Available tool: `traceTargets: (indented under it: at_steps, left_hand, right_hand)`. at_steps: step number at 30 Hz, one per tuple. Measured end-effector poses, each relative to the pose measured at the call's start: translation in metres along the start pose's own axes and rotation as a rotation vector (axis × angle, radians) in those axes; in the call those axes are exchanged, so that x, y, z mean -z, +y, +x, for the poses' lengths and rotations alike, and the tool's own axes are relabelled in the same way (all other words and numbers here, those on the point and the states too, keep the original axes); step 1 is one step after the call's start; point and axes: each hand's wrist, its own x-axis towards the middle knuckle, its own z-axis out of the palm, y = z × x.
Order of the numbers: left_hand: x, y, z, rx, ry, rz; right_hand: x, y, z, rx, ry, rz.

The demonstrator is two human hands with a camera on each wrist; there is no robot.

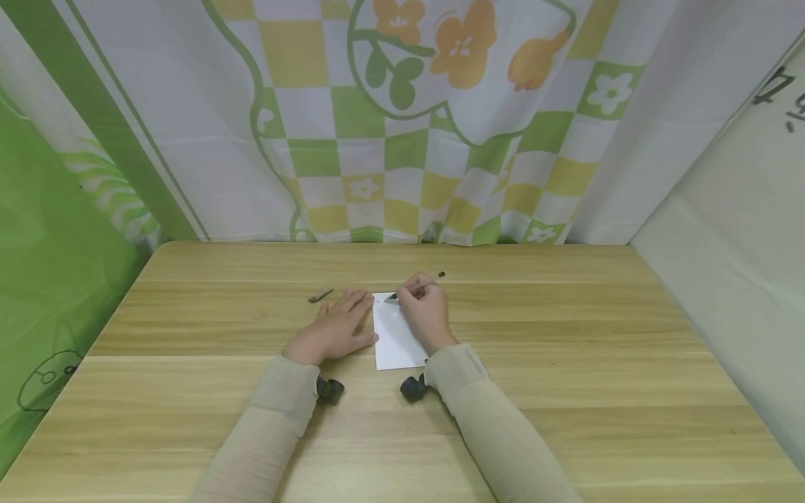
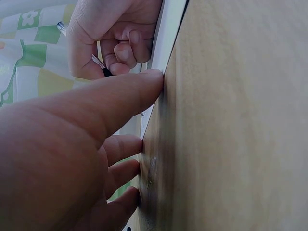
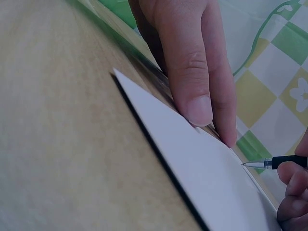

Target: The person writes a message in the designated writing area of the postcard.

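A white sheet of paper (image 1: 396, 342), perhaps a thin pad, lies on the wooden table with small reddish marks near its top left corner. My right hand (image 1: 428, 311) pinches a pen (image 1: 423, 285) with a black grip, its tip close over the upper part of the paper. In the right wrist view the metal tip of the pen (image 3: 257, 164) points at the white surface. My left hand (image 1: 339, 327) lies with fingers spread at the paper's left edge. Seen from the left wrist, its thumb (image 2: 130, 91) presses at the edge.
A dark pen cap (image 1: 321, 295) lies on the table (image 1: 566, 419) just beyond the left hand. Behind the table hangs a checked, flowered curtain (image 1: 409, 154). Green sheeting (image 1: 56, 230) borders the left side and a pale wall (image 1: 742, 230) the right.
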Motion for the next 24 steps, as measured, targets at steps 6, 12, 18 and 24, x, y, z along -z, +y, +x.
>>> traceTargets:
  at_steps: [6, 12, 18, 24]
  left_hand:
    - [-0.0011, -0.0001, 0.0003, -0.003, 0.001, 0.011]
    - [-0.0011, -0.0001, -0.0002, -0.002, 0.006, 0.010]
    - [-0.0016, -0.0001, 0.0001, -0.006, 0.008, -0.004]
    - [-0.0026, -0.0021, 0.0016, -0.007, 0.000, -0.005]
  right_hand:
    - [0.0000, -0.0014, -0.0013, -0.008, 0.000, 0.006]
    - [0.0002, -0.0022, -0.0011, -0.011, 0.005, 0.014]
    - [0.0001, -0.0021, -0.0009, -0.019, 0.010, 0.018]
    - [0.0003, -0.0020, -0.0003, -0.026, 0.008, 0.015]
